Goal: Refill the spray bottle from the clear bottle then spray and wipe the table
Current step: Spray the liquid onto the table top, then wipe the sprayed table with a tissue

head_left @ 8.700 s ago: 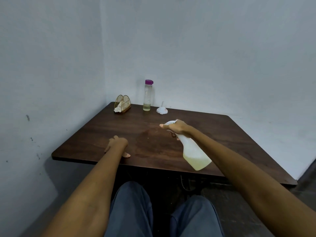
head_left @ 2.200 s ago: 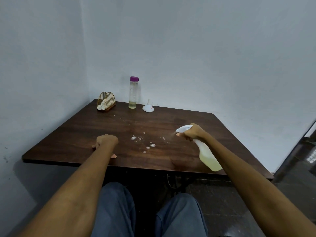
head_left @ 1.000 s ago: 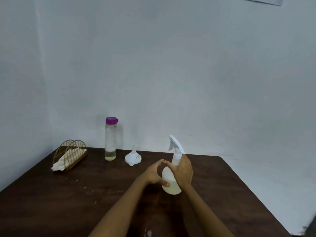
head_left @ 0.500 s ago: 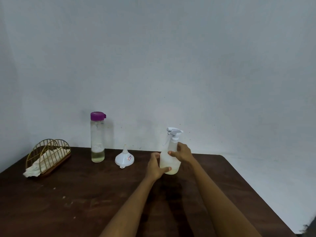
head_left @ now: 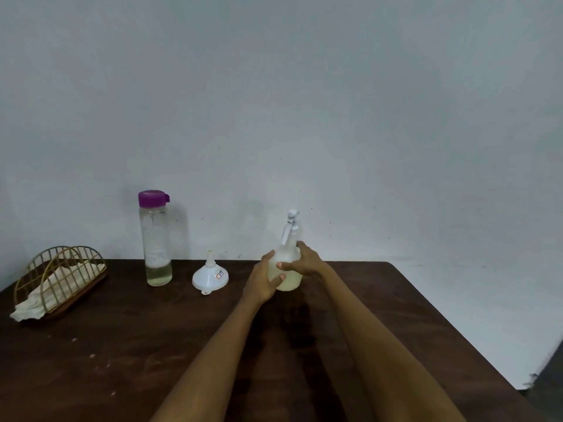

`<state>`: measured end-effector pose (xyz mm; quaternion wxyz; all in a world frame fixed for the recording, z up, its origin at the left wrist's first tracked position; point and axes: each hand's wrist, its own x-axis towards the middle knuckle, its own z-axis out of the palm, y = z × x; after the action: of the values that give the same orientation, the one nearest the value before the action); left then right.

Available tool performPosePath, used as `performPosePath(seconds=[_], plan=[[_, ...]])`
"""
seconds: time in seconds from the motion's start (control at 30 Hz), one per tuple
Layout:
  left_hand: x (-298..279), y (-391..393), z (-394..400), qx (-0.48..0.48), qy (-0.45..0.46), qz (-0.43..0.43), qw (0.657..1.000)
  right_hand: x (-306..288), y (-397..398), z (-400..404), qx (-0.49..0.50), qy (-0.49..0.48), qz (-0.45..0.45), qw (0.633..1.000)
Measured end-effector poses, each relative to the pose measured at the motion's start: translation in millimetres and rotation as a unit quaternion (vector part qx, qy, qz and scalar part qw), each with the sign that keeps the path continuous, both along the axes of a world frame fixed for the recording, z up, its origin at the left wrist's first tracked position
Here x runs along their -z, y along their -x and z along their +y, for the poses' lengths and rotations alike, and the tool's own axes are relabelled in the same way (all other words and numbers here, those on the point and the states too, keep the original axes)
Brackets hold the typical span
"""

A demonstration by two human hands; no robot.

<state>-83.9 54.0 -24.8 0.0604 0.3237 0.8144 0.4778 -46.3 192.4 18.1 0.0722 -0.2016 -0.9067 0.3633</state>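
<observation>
The white spray bottle (head_left: 288, 263) stands upright on the dark wooden table (head_left: 122, 345) near its far edge, with a little yellowish liquid in it. My left hand (head_left: 263, 280) grips its body from the left. My right hand (head_left: 306, 261) holds it from the right, thumb across the front. The clear bottle (head_left: 155, 239) with a purple cap stands further left by the wall, a small amount of liquid at its bottom. A white funnel (head_left: 210, 277) lies upside down between the two bottles.
A gold wire holder (head_left: 59, 277) with a white cloth (head_left: 27, 309) in it sits at the table's far left. Small white specks dot the tabletop at the left front. The wall runs right behind the table; the table's right edge drops to the floor.
Since the spraying, the spray bottle has been set upright at the back of the table and both hands now hold it. In the last half second the nozzle turned to face me.
</observation>
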Motion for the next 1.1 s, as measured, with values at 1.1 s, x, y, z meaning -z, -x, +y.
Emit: performPosePath(seconds=[1.1], plan=[[-47, -40, -246, -0.197, 0.365, 0.047, 0.909, -3, -54, -195, 0.008, -0.141, 0.064, 0.988]])
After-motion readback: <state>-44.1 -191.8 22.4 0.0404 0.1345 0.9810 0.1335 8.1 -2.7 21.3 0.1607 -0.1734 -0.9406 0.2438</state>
